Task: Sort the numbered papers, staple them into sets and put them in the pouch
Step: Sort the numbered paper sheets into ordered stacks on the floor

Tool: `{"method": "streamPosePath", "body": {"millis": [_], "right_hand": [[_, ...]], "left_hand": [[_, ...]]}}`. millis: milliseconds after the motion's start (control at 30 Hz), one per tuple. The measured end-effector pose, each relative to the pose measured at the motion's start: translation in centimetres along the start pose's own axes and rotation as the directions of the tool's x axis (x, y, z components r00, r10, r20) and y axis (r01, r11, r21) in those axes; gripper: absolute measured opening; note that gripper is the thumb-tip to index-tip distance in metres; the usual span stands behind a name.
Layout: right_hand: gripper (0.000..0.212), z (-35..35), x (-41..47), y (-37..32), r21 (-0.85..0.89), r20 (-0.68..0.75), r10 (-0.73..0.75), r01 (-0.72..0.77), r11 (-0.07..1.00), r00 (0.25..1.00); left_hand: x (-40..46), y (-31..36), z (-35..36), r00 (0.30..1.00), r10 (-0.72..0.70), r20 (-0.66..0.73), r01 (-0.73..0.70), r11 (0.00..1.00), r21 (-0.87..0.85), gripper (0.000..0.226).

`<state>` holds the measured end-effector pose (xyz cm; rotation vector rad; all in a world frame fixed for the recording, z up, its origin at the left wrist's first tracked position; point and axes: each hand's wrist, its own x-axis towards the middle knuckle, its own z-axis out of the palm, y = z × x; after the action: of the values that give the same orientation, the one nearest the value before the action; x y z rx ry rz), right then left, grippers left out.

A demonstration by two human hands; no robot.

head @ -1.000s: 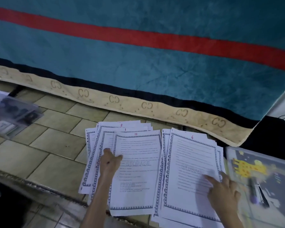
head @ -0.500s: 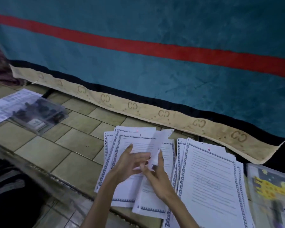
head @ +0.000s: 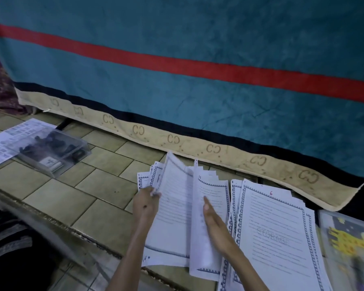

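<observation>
Nearest, the right hand (head: 213,222) lies flat with straight fingers on a thin white sheet numbered 11 (head: 210,206), its border a printed blue pattern. Just left, the left hand (head: 145,203) has its fingers pinched on the edge of a lifted, bowed sheet (head: 172,208) above the fanned left pile (head: 149,179). To the right sits the pile topped by page 6 (head: 275,232), faintly stamped STORAGE. At the far right edge lies the glossy plastic pouch (head: 349,244) with a yellow giraffe. All rest on smooth beige floor tiles (head: 57,198). Farther left, a clear plastic box (head: 55,152) rests on a printed leaflet (head: 6,143). Beyond hangs a plush teal blanket (head: 198,38) with a red stripe.
</observation>
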<state>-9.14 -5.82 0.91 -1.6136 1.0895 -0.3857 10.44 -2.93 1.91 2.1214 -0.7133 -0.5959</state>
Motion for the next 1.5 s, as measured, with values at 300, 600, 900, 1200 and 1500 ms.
{"method": "streamPosePath", "body": {"millis": [300, 600, 900, 1200, 1500], "right_hand": [[0.067, 1.4, 1.1, -0.4, -0.256, 0.122, 0.003, 0.028, 0.966, 0.993], [0.019, -5.9, 0.0, -2.8, 0.437, -0.294, -0.061, 0.191, 0.879, 0.954], [0.012, -16.4, -7.9, 10.4, 0.326, -0.710, 0.322, -0.113, 0.938, 0.626], [0.006, -16.5, -9.5, 14.2, 0.390, -0.645, 0.405, -0.176, 0.904, 0.649], [0.038, -19.5, -12.2, 11.4, 0.403, -0.603, 0.409, -0.181, 0.897, 0.685]], "left_hand": [[-2.4, 7.8, -10.8, 0.908, 0.241, -0.341, -0.291, 0.951, -0.103, 0.026], [-3.8, 8.9, -4.3, 0.947, 0.307, 0.094, -0.241, 0.874, -0.422, 0.019], [-6.3, 5.6, 12.0, 0.780, -0.003, 0.626, -0.001, 1.000, 0.006, 0.018], [-7.9, 5.8, 15.2, 0.702, 0.002, 0.712, 0.045, 0.998, -0.048, 0.009], [-4.4, 6.0, 12.2, 0.826, 0.120, 0.552, 0.010, 0.974, -0.226, 0.018]]}}
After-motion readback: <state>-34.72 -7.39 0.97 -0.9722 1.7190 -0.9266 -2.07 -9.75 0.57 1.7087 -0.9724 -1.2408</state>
